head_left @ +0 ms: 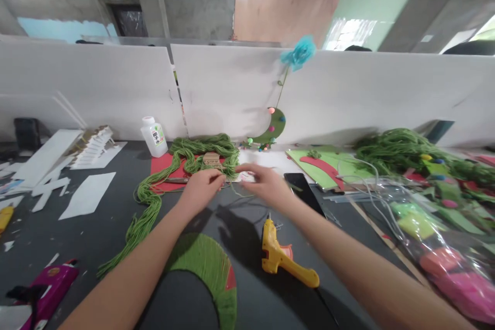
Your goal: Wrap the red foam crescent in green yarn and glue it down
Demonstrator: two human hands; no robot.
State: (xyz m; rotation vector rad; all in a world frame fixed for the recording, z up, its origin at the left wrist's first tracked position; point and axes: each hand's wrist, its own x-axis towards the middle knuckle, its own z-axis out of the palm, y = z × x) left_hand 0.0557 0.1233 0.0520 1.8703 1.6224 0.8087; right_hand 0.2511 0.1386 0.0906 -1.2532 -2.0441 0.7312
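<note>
My left hand [204, 185] is at the near edge of a heap of green yarn [209, 142], thumb and fingers pinched together on the yarn. To its right, my right hand [266, 184] hovers with thumb and index finger apart and nothing visible between them. A thin loose strand trails on the table between the hands. A brown cardboard tag [212, 160] lies on the heap, with scissors [176, 180] beside it on red sheet. Nearer me lies a crescent [204, 252] wrapped in green yarn, a red patch showing. A yellow hot glue gun [276, 252] rests below my right hand.
Behind the hands stand a white bottle [154, 137] and a decorated green crescent [275, 126] with a blue flower. A black phone [304, 193] lies beside my right wrist. More yarn [394, 149] and a clear bag [436, 252] occupy the right; paper scraps [88, 195] lie left.
</note>
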